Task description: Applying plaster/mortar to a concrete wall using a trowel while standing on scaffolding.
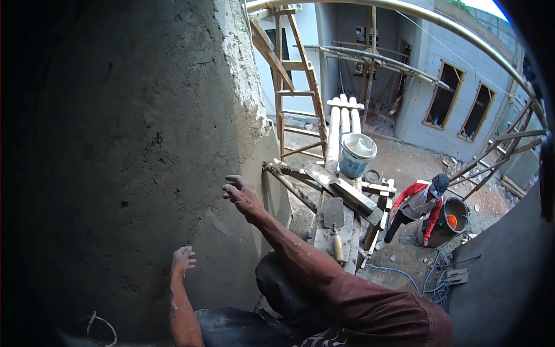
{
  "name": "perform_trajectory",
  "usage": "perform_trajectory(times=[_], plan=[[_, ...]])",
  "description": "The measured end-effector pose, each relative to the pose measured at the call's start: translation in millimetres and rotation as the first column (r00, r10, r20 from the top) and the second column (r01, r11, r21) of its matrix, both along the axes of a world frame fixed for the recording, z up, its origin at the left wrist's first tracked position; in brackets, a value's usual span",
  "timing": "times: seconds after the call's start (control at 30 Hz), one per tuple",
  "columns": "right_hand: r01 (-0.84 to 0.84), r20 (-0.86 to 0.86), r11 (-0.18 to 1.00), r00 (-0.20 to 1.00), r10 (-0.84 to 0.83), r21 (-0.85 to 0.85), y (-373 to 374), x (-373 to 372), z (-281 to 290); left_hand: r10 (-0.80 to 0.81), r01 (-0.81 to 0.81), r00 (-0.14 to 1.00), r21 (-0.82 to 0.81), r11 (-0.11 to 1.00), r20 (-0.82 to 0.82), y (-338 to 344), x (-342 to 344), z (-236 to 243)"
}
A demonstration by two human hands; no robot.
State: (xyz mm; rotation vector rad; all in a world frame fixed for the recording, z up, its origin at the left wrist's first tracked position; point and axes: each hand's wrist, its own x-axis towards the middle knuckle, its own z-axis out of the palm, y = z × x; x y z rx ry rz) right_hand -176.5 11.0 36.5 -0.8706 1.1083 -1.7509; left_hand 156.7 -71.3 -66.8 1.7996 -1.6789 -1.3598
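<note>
Beside me rises a grey plastered wall (pixel 167 144), rough and pitted, with a broken pale edge. My right hand (pixel 244 198) is raised in front of it with fingers stretched out and nothing in them. Lower down and to the left, my left hand (pixel 183 260) is near the same wall, its fingers loosely apart and holding nothing. Whether either hand touches the plaster I cannot tell. On the scaffold planks to my right lies a trowel (pixel 333 215) with a flat blade and wooden handle, next to a long squared bar (pixel 354 198).
A bucket (pixel 354 163) stands on the scaffold near a wooden ladder (pixel 315 87). Down on the ground, a person in red sleeves (pixel 420 199) bends beside a dark barrel (pixel 459 209) containing an orange vessel. Blue hose (pixel 437 283) lies coiled. A bent pole (pixel 428 17) arches overhead.
</note>
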Motion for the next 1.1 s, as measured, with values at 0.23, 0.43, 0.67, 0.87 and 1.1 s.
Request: perform_trajectory(times=[0.23,0.43,0.67,0.87,1.1], plan=[[0.4,-0.39,0.832,0.887,-0.246,0.384,192,-104,-130,-0.57,0.71,0.661,-0.162,0.685,0.488,0,17,-47],[0.611,-0.559,0.251,0.79,-0.25,0.751,461,-138,-245,-0.56,0.435,0.815,0.484,0.76,0.148,23,-64,-31],[0.579,-0.525,0.191,0.49,0.696,0.793,619,-121,-334,-0.495,0.394,0.806,0.331,0.857,0.323,1,-38,-52],[0.2,-0.253,0.163,0.863,0.438,0.966,556,-106,-343,-0.513,0.388,0.811,0.398,0.832,0.281,6,-43,-52],[-0.325,0.094,0.233,0.741,0.665,0.916,452,-80,-307,-0.503,0.351,0.814,0.442,0.825,0.292,5,-26,-62]])
